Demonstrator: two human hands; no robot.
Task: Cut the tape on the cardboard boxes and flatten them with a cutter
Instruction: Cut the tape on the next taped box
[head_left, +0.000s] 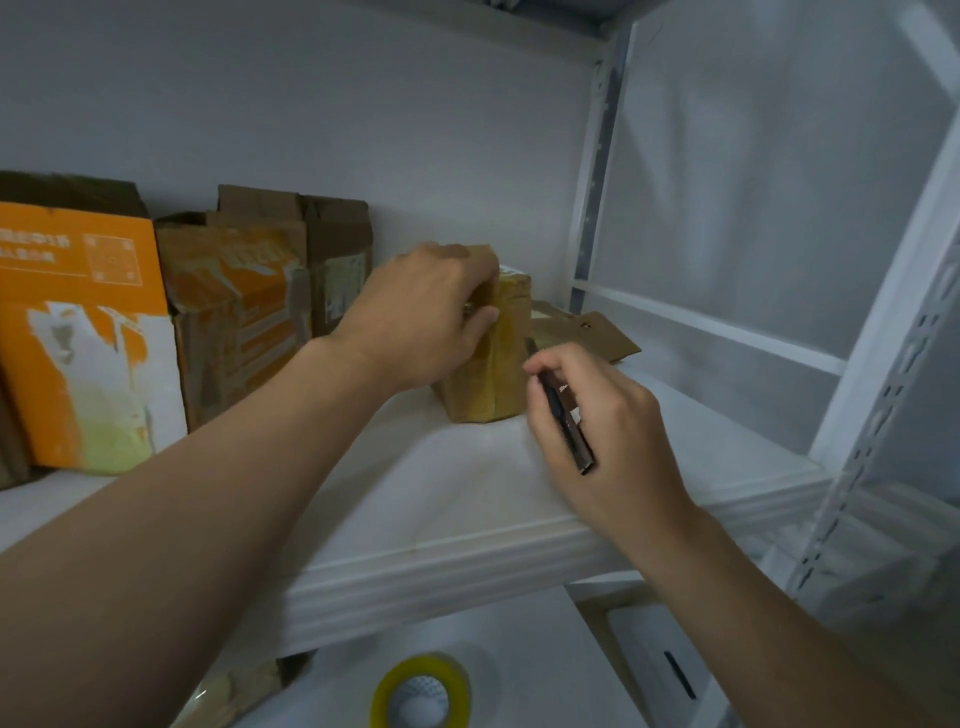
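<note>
A small brown cardboard box (493, 374) wrapped in glossy tape stands upright on the white shelf (467, 493). My left hand (421, 317) grips its upper left side, fingers curled over the top edge. My right hand (597, 421) holds a dark cutter (569, 431) like a pen, its front end close to the box's right face. The blade tip is hidden behind my fingers. A flattened piece of cardboard (587, 332) lies on the shelf just behind the box.
Three opened boxes stand along the left of the shelf: a large orange-and-white one (78, 332), an orange-printed brown one (239, 317) and a plain brown one (337, 260). White rack posts (883, 338) rise at the right. A roll of yellow tape (421, 691) lies on the lower shelf.
</note>
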